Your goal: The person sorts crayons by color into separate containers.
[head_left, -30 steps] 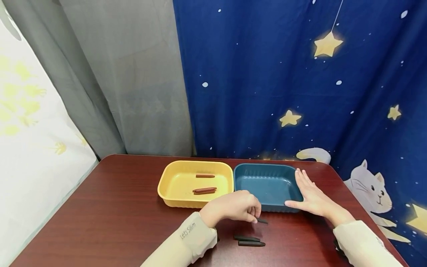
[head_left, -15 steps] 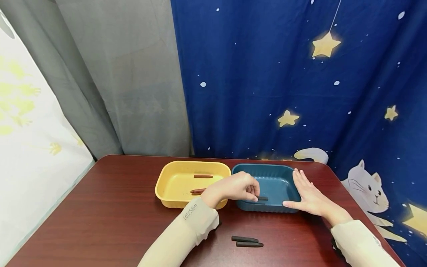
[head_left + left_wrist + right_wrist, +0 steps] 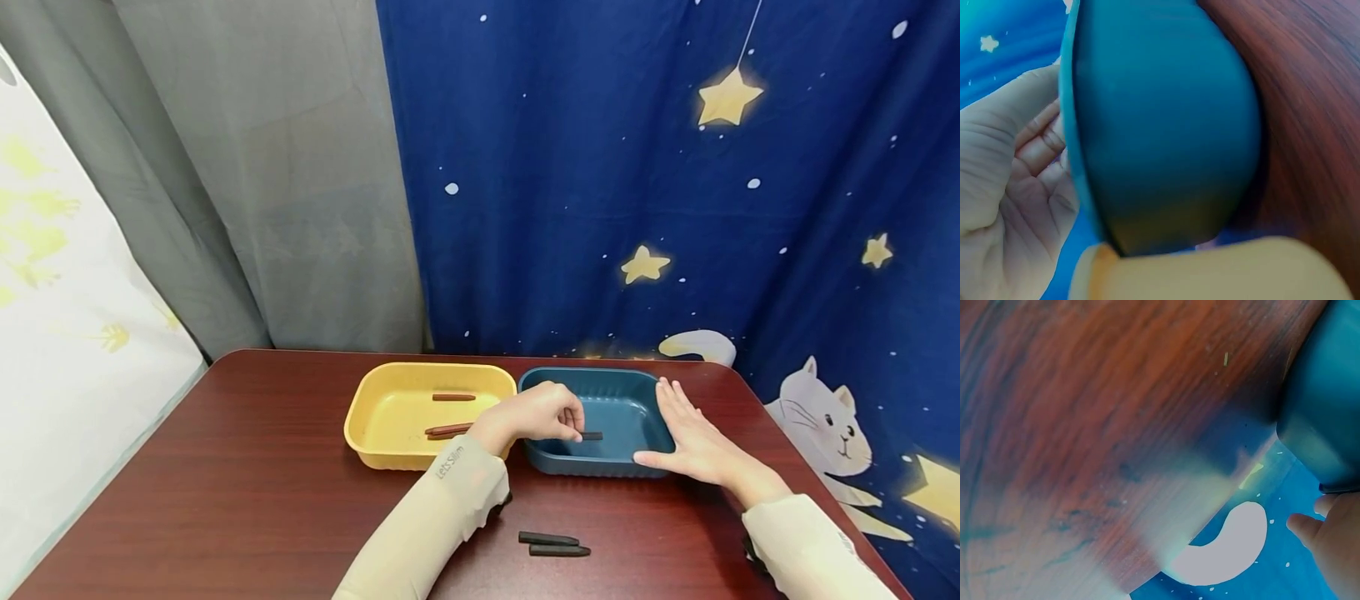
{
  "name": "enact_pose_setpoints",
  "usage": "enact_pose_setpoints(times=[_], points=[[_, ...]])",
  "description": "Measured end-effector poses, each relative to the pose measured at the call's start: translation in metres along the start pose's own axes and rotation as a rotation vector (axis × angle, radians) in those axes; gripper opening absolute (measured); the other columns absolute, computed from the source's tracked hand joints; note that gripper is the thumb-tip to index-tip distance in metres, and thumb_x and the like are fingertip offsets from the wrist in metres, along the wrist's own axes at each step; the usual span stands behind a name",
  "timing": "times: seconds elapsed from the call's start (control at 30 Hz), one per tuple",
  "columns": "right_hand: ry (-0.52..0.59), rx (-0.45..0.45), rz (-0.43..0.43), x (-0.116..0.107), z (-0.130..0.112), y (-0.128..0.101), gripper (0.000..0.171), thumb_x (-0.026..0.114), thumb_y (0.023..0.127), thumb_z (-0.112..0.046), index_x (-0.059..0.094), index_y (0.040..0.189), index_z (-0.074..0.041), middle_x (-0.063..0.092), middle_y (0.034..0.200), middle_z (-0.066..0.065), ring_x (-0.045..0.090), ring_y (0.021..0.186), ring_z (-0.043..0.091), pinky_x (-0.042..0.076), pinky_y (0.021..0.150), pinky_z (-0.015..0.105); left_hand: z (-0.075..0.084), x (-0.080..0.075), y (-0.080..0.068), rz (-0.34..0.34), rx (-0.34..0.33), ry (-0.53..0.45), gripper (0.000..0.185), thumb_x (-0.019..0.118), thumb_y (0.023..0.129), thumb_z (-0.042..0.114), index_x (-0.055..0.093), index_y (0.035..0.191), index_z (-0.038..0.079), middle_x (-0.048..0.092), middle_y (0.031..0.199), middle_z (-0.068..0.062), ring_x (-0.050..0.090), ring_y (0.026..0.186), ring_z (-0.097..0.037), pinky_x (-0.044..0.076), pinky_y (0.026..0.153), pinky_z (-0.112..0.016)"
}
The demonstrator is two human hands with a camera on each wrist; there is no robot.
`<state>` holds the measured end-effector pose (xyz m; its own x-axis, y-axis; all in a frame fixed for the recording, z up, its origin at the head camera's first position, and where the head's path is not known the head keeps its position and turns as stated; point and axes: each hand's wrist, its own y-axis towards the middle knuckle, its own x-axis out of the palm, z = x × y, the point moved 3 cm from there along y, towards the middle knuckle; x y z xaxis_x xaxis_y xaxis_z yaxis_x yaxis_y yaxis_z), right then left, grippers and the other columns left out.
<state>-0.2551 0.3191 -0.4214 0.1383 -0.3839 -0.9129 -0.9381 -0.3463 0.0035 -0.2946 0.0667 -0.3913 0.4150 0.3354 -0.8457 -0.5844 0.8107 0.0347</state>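
My left hand (image 3: 546, 411) reaches into the blue bin (image 3: 626, 468) over its near left corner and pinches one end of a black crayon (image 3: 592, 436). The crayon lies level, low inside the bin. In the left wrist view the left hand (image 3: 1016, 169) is behind the bin's rim, which hides the fingertips and the crayon. With fingers straight and thumb spread, my right hand (image 3: 693, 442) rests on the bin's right rim. Two more black crayons (image 3: 549, 539) lie side by side on the table, in front of the bin.
A yellow bin (image 3: 365, 450) stands right beside the blue one, on its left. Several brown crayons (image 3: 453, 397) lie inside it, partly behind the left wrist. The dark red table (image 3: 277, 500) ends at curtains at the back, including a blue starry curtain (image 3: 525, 208).
The left hand has lifted the black crayon from the table and carried it over the near rim into the blue bin. The right hand keeps its place on the rim.
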Motion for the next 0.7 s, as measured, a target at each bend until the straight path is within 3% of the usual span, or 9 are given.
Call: enact_pose_setpoints(times=[0.3,0.7], points=[[0.006,-0.001,0.006,-0.002,0.002,-0.001,0.117,0.071,0.083,-0.055,0.004,0.156,0.007,0.000,0.165,0.028,-0.005,0.152,0.047,0.010,0.111,0.076,-0.003,0.013,0.019,0.014,-0.052,-0.025,0.006,0.076,0.089,0.018,0.075,0.087,0.013,0.071,0.084,0.006,0.060,0.074,-0.001,0.049,0.069,-0.012],[0.000,-0.001,0.006,-0.001,0.002,0.000,0.118,0.071,0.083,-0.056,0.004,0.156,0.007,0.000,0.165,0.027,-0.005,0.152,0.047,0.011,0.111,0.076,-0.009,0.028,0.024,0.021,-0.156,0.031,0.007,0.078,0.087,0.019,0.074,0.081,0.017,0.068,0.075,0.009,0.058,0.069,-0.001,0.047,0.067,-0.013]])
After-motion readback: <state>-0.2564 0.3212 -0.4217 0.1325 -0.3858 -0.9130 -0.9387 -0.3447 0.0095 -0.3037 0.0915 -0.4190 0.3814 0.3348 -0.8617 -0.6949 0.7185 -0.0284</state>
